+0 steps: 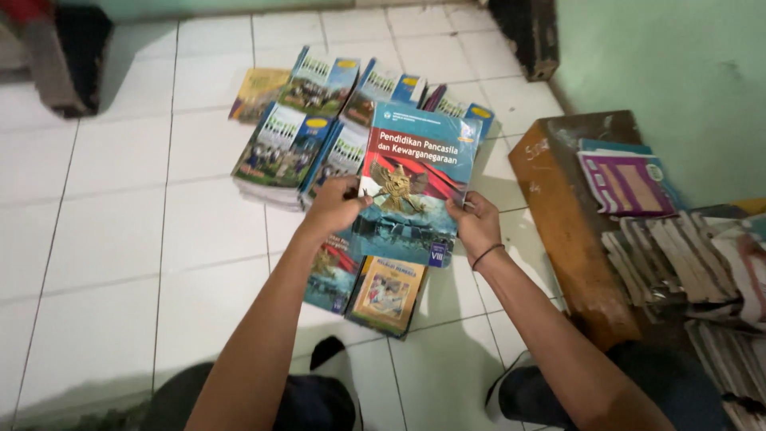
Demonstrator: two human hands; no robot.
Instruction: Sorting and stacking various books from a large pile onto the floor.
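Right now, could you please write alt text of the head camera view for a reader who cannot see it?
Both hands, the left hand and the right hand, hold a blue and red textbook above stacks of books on a white tiled floor. To the right, a wooden bench carries worn books near a green wall.

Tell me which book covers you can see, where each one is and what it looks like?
Held book: between left hand and right hand; blue and red cover with a bird emblem.
Floor stacks: behind it on white tiles; green and blue covers.
Yellow-framed book: on the floor beneath the held one.
Purple booklet: on the wooden bench, right.
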